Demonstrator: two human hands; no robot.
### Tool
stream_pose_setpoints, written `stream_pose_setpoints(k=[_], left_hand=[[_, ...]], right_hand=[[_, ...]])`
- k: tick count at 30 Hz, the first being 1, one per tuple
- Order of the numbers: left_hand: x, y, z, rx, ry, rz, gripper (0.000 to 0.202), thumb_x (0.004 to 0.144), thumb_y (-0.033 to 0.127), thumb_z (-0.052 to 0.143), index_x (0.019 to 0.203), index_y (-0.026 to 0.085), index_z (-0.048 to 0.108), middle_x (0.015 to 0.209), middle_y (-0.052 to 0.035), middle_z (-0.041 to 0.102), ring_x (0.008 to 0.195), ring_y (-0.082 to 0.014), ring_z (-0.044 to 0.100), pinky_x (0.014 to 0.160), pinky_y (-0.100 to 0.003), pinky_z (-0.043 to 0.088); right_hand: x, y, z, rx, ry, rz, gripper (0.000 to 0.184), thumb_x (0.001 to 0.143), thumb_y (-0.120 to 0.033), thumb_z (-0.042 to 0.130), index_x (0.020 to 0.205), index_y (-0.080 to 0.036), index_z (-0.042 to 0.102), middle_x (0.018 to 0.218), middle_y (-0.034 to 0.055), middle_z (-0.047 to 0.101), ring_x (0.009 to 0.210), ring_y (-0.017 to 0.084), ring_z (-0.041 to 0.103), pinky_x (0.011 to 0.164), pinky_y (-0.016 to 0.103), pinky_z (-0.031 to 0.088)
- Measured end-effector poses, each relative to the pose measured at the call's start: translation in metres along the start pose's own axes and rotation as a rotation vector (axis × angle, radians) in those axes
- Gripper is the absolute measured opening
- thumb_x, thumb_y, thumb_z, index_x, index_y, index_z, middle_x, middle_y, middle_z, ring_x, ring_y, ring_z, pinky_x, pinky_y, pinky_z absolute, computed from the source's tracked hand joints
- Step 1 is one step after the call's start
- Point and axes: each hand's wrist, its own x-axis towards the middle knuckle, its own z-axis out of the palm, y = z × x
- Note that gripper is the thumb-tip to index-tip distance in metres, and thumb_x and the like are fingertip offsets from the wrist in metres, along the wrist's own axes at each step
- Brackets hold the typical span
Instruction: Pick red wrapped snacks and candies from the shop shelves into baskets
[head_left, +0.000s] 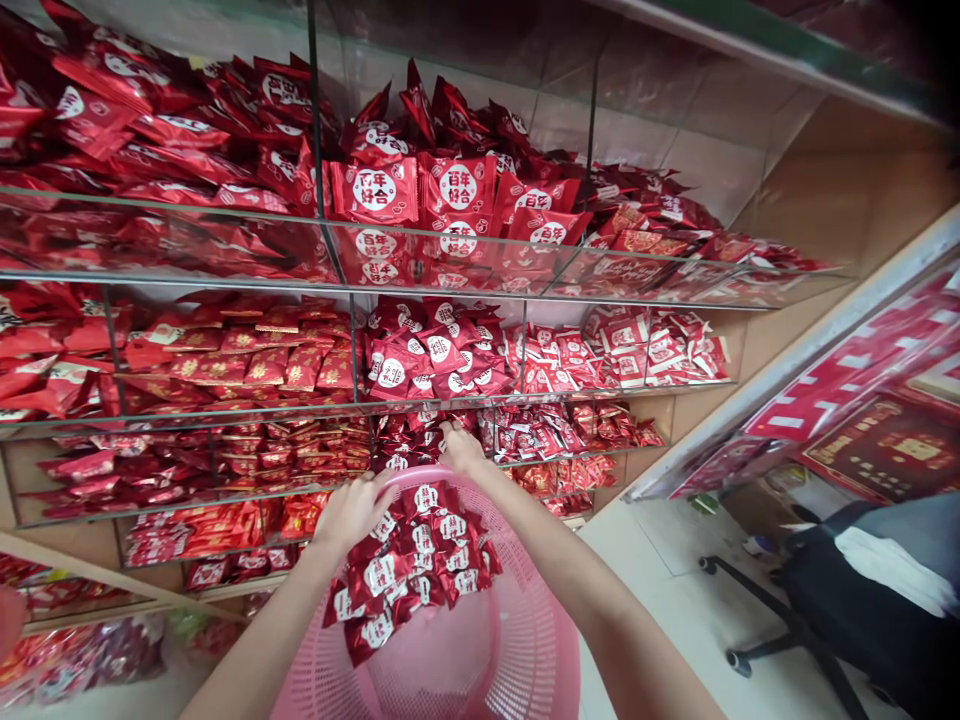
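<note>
My left hand [351,510] grips the far rim of a pink plastic basket [517,650], which is tilted up toward glass shelves. Several small red candy packets with white round labels [416,565] lie heaped inside the basket near the rim. My right hand [459,447] reaches past the rim into a shelf compartment filled with the same red packets [405,440]. Its fingers are buried among them, so what they hold is hidden.
Glass shelves [450,290] with dividers hold piles of red wrapped sweets on several levels. A white counter edge [787,370] with red boxes runs at the right. A black office chair [847,600] stands on the tiled floor at the lower right.
</note>
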Motion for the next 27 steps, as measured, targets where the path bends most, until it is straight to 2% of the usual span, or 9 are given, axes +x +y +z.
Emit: stream_pose_setpoints(k=[4,7,9,12,14,16,19,23,27], left_hand=[[0.000,0.001,-0.002,-0.003,-0.018,-0.009,0.050,0.086,0.051,0.019,0.123,0.031,0.044,0.099,-0.0082,0.061,0.082,-0.0206,0.061,0.070,-0.028,0.044],[0.000,0.002,-0.004,-0.005,-0.023,-0.004,0.050,0.086,0.051,0.018,0.123,0.030,0.045,0.098,-0.0086,0.062,0.083,-0.0208,0.061,0.069,-0.028,0.044],[0.000,0.002,-0.004,0.002,-0.014,0.004,0.050,0.086,0.051,0.018,0.124,0.031,0.044,0.096,-0.0082,0.063,0.082,-0.0211,0.062,0.068,-0.028,0.044],[-0.001,0.001,-0.002,0.007,0.003,0.013,0.050,0.086,0.051,0.018,0.125,0.032,0.042,0.094,-0.0073,0.064,0.082,-0.0216,0.062,0.068,-0.029,0.044],[-0.001,0.001,-0.002,-0.009,0.009,0.023,0.050,0.085,0.051,0.019,0.126,0.032,0.041,0.097,-0.0071,0.064,0.084,-0.0214,0.062,0.069,-0.028,0.044],[-0.002,0.001,-0.003,-0.031,0.008,0.030,0.050,0.085,0.052,0.020,0.127,0.033,0.040,0.099,-0.0068,0.064,0.085,-0.0211,0.061,0.070,-0.028,0.044],[-0.002,0.002,-0.005,-0.042,-0.011,0.024,0.050,0.085,0.052,0.020,0.127,0.033,0.039,0.099,-0.0064,0.064,0.086,-0.0216,0.061,0.071,-0.029,0.044],[-0.003,0.003,-0.007,-0.045,-0.023,0.018,0.048,0.086,0.051,0.020,0.128,0.034,0.037,0.103,-0.0069,0.062,0.088,-0.0216,0.060,0.073,-0.030,0.043],[-0.002,0.002,-0.006,-0.044,-0.026,0.018,0.050,0.086,0.051,0.019,0.128,0.032,0.038,0.103,-0.0089,0.061,0.088,-0.0220,0.060,0.072,-0.030,0.044]], right_hand=[[-0.008,0.005,-0.005,0.050,0.051,-0.017,0.045,0.064,-0.018,0.058,0.107,-0.019,0.046,0.118,0.0111,0.045,0.093,0.021,0.054,0.068,0.027,0.040],[-0.021,0.007,-0.009,0.126,0.132,-0.060,0.036,0.068,-0.025,0.057,0.102,-0.021,0.045,0.113,0.0077,0.047,0.083,0.017,0.055,0.065,0.026,0.041],[-0.031,0.006,-0.011,0.333,0.212,-0.086,0.029,0.071,-0.030,0.056,0.095,-0.020,0.045,0.101,0.0047,0.053,0.072,0.013,0.055,0.061,0.025,0.041],[-0.045,0.004,-0.014,0.877,0.287,-0.039,0.033,0.067,-0.037,0.063,0.087,-0.020,0.044,0.078,-0.0011,0.057,0.055,0.008,0.051,0.051,0.021,0.040],[-0.055,0.003,-0.015,1.202,0.210,0.073,0.038,0.062,-0.040,0.067,0.082,-0.020,0.042,0.067,-0.0043,0.056,0.046,0.006,0.047,0.042,0.018,0.036],[-0.065,0.003,-0.015,1.455,0.074,0.177,0.039,0.059,-0.041,0.070,0.077,-0.020,0.042,0.060,-0.0064,0.053,0.040,0.005,0.045,0.036,0.016,0.032],[-0.078,0.006,-0.015,1.724,-0.068,0.296,0.039,0.057,-0.037,0.073,0.072,-0.020,0.042,0.056,-0.0076,0.052,0.042,0.004,0.050,0.038,0.014,0.038],[-0.093,0.010,-0.016,1.860,-0.139,0.455,0.034,0.063,-0.035,0.071,0.080,-0.018,0.046,0.064,-0.0018,0.059,0.055,0.008,0.060,0.055,0.018,0.051],[-0.102,0.014,-0.016,1.830,-0.180,0.520,0.028,0.071,-0.035,0.065,0.085,-0.017,0.049,0.069,0.0040,0.063,0.064,0.010,0.063,0.062,0.020,0.052]])
